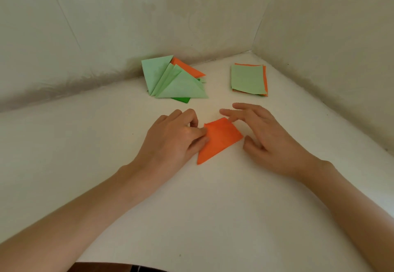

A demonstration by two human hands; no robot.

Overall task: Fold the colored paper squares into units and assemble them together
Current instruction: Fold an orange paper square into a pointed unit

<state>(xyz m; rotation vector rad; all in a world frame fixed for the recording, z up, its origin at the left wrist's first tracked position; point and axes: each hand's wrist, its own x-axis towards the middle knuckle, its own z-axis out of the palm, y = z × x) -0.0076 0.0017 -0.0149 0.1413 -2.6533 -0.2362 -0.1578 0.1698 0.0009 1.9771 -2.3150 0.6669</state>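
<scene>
An orange paper, partly folded, lies flat on the white table between my hands. My left hand rests on its left edge, thumb and fingertips pressing the paper down. My right hand hovers at its right side with relaxed, spread fingers; one fingertip touches the paper's far corner. Behind lies a heap of folded triangular units, mostly light green with orange and dark green ones under them. To the right sits a stack of unfolded squares, light green on top, orange below.
The white table sits in a corner, with walls close behind and at the right. The table's right edge runs diagonally near my right forearm.
</scene>
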